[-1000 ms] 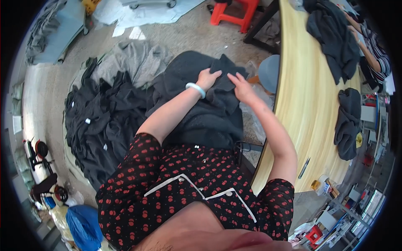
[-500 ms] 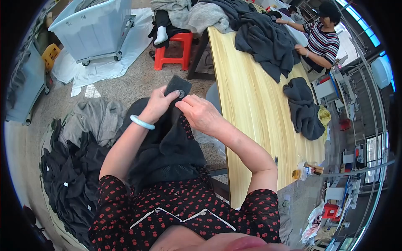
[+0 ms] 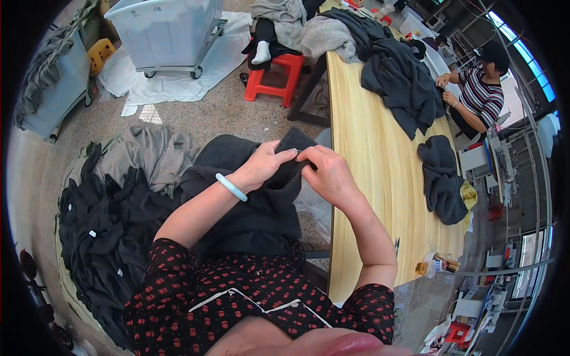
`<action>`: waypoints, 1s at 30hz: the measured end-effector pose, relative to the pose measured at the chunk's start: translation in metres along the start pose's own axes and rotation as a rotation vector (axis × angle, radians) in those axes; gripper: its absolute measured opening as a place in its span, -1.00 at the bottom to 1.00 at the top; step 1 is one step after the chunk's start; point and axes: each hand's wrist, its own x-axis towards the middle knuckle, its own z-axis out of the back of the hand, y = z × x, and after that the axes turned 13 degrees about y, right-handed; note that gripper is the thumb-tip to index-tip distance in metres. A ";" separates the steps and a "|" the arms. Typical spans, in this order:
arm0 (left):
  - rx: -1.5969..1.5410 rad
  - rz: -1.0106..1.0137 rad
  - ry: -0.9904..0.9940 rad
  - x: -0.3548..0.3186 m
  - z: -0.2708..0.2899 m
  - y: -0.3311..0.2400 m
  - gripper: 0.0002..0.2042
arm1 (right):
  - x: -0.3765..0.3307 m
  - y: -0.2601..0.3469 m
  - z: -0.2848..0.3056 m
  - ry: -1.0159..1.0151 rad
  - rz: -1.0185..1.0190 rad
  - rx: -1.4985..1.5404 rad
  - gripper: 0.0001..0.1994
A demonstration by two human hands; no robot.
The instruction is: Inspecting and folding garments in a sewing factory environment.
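Observation:
A dark grey knitted garment [image 3: 261, 202] hangs from both of my hands over my lap. My left hand [image 3: 266, 163], with a pale green bangle on the wrist, pinches its upper edge. My right hand [image 3: 330, 172] grips the same edge just to the right, fingertips touching the left hand's. The rest of the garment drapes down toward my red-dotted black top.
A long wooden table [image 3: 380, 178] runs along my right with dark garments [image 3: 442, 178] on it. A person in a striped shirt [image 3: 478, 98] works at its far side. Piles of black and grey clothes [image 3: 113, 207] lie on the floor at left. A red stool [image 3: 276, 77] and a wheeled white bin [image 3: 169, 35] stand beyond.
My head has turned up toward the table. Both hands lifted the dark garment's edge off the pile and drew together on it.

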 end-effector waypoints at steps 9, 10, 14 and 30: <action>0.183 -0.003 -0.055 0.002 0.006 0.029 -0.73 | -0.013 -0.011 -0.017 -0.030 -0.045 -0.088 -0.76; 0.378 -0.025 -0.094 0.002 0.005 0.028 -0.71 | -0.014 -0.015 -0.021 0.000 -0.049 -0.129 -0.74; 0.791 0.027 -0.131 0.011 0.019 0.047 -0.77 | -0.011 -0.017 -0.035 0.035 -0.024 -0.232 -0.75; 1.026 0.200 -0.063 0.000 -0.005 0.041 -0.52 | -0.014 -0.028 -0.041 0.235 -0.084 -0.307 -0.91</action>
